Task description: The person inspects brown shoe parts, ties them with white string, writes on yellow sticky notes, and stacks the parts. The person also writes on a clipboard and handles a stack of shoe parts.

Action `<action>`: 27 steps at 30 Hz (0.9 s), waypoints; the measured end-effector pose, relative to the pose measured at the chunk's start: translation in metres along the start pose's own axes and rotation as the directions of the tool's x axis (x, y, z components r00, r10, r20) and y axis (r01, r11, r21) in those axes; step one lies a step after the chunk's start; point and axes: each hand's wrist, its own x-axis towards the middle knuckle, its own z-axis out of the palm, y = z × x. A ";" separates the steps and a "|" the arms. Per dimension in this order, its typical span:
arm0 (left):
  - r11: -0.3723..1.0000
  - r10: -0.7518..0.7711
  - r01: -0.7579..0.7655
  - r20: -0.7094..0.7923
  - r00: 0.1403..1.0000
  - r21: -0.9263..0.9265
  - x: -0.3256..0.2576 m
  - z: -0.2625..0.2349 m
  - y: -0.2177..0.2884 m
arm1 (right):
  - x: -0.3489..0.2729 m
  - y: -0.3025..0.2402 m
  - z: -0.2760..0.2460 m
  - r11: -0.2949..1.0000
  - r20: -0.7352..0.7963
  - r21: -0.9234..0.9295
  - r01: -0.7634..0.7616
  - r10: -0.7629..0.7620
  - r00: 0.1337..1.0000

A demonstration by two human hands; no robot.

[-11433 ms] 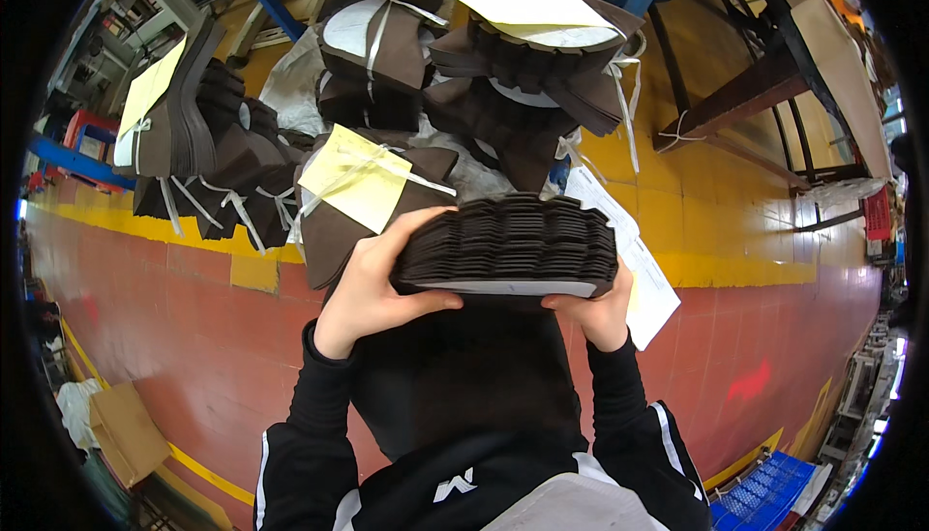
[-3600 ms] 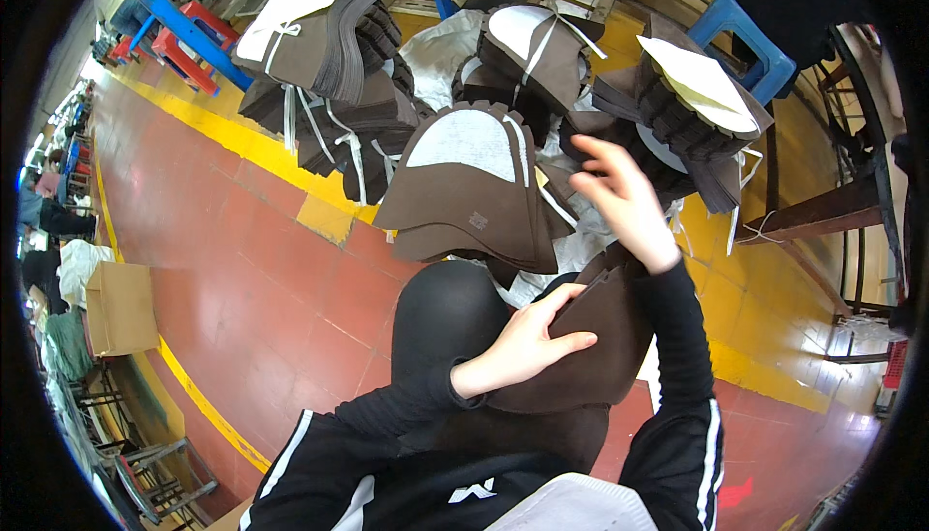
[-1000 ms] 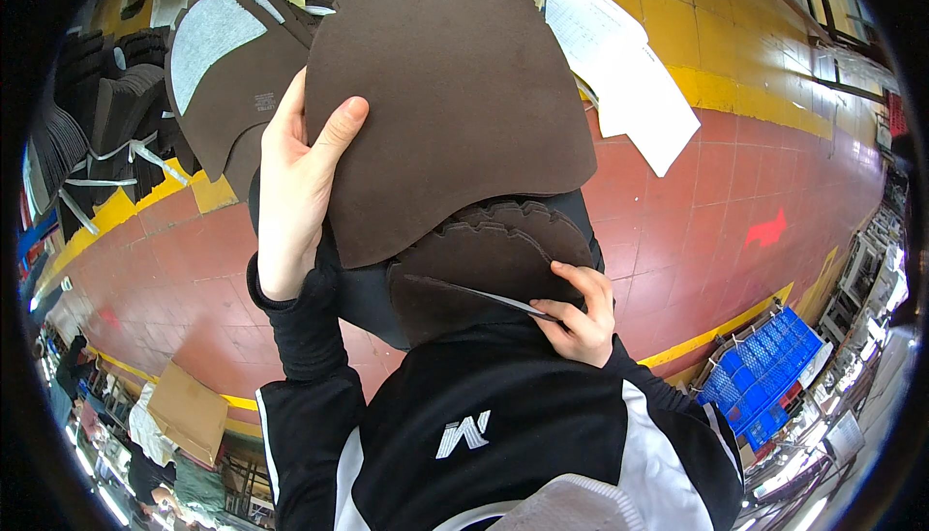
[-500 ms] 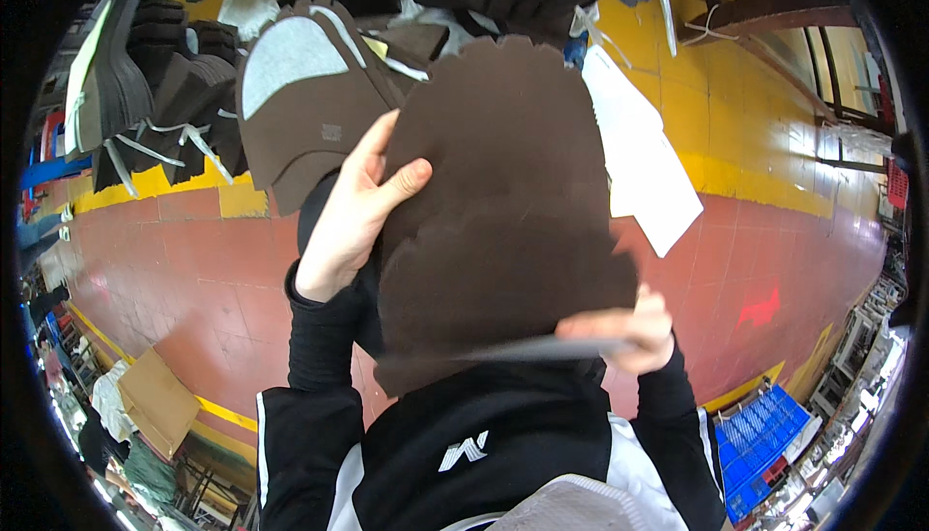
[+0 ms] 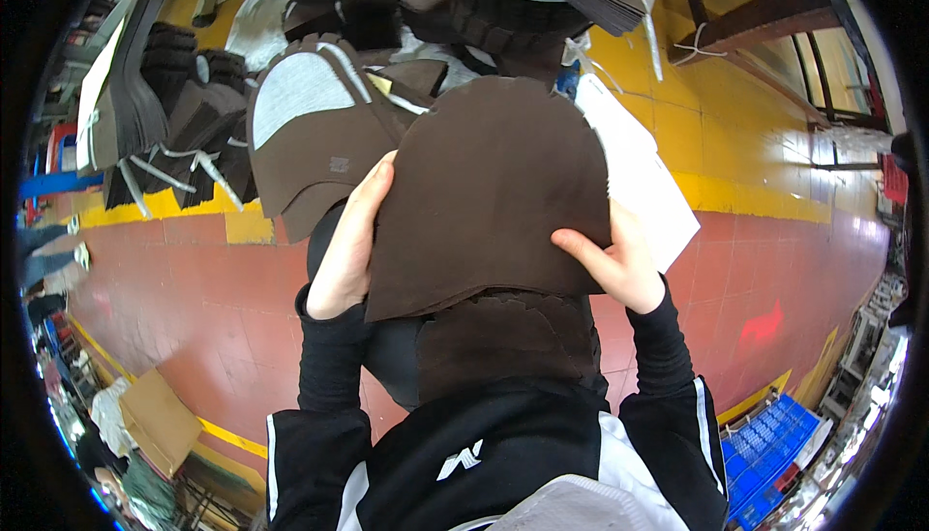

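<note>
My left hand (image 5: 348,250) and my right hand (image 5: 627,255) grip the two side edges of a stack of dark brown cut sheets (image 5: 489,188). The top sheet has a rounded far end and a wavy near edge; other layers show beneath it. My right thumb lies on the top face, while the left fingers are mostly hidden behind the edge. Another brown piece with a notched edge (image 5: 508,338) rests on my lap, nearer to me. Left of the stack leans a brown panel with a pale grey patch (image 5: 305,101).
Bundles of brown pieces tied with white strips (image 5: 179,105) stand at the left, with more (image 5: 503,4) at the far side. White paper (image 5: 639,173) lies beyond my right hand. A blue crate (image 5: 769,454) and a cardboard piece (image 5: 160,422) are on the floor.
My right hand has moved up from the near edge to the stack's right side. The sheet blurred in it now lies with the others, and a smooth rounded end covers the scalloped top.
</note>
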 end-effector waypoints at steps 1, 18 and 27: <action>1.000 -0.007 0.007 -0.029 1.000 -0.016 0.002 -0.005 -0.003 | -0.003 -0.002 -0.001 0.989 0.005 -0.137 0.049 -0.049 0.999; 0.981 -0.064 0.064 -0.008 0.998 0.183 0.009 -0.003 0.001 | -0.013 -0.035 0.017 0.875 0.041 -0.399 0.274 -0.282 0.959; 0.973 -0.053 0.052 0.002 0.999 0.225 0.014 0.000 -0.002 | -0.008 0.006 0.011 0.966 -0.364 -0.243 -0.088 -0.006 0.932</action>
